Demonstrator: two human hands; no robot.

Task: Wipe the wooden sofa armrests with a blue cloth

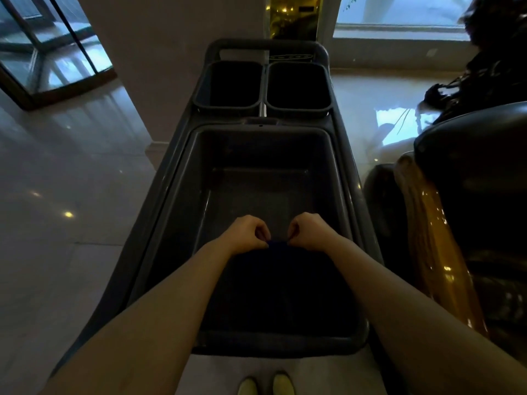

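- Here, the left hand and right hand each pinch, fingers together, the top edge of a dark blue cloth.
- Below the fingertips the cloth hangs into the grey tub.
- Well right of the fingers, the glossy wooden armrest.

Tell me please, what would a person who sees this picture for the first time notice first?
First, the two bare arms reaching in from the bottom, with the left hand and right hand pinching a dark blue cloth between them. They hold it over the large grey tub of a cleaning cart, with two small bins at its far end. At the right edge stands a glossy wooden armrest.
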